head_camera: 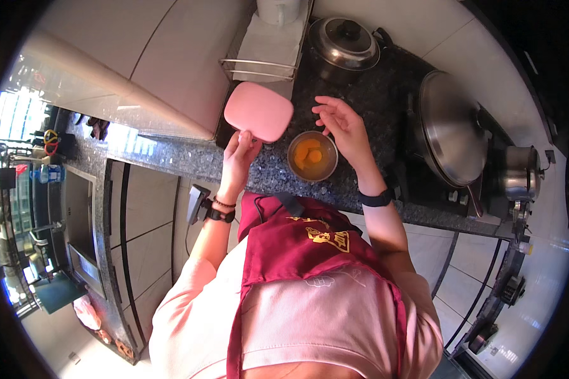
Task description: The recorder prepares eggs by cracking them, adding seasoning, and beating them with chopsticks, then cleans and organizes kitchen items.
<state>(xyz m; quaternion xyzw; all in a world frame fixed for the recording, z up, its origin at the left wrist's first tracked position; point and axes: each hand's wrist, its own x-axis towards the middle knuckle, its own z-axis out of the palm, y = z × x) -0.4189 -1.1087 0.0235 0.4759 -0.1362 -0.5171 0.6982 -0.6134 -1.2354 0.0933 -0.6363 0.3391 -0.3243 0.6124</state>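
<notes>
My left hand (241, 154) grips a pink, rounded rectangular plastic piece (259, 111) by its near edge; I cannot tell whether it is a lid or a shallow box. My right hand (345, 125) is held just beyond and right of a small metal bowl (333, 166), with bent fingers apart and nothing in them. Inside the bowl lie several raw egg yolks (308, 152) in clear egg white. The bowl sits on the dark granite countertop (275, 166), near its front edge.
A lidded steel pot (344, 45) stands at the back. On the right, a large pan with a domed metal lid (455, 137) covers part of the stove, with another metal pot (521, 173) beyond. A wire rack (261, 66) holds a white mug (279, 10). A sink (80, 213) lies left.
</notes>
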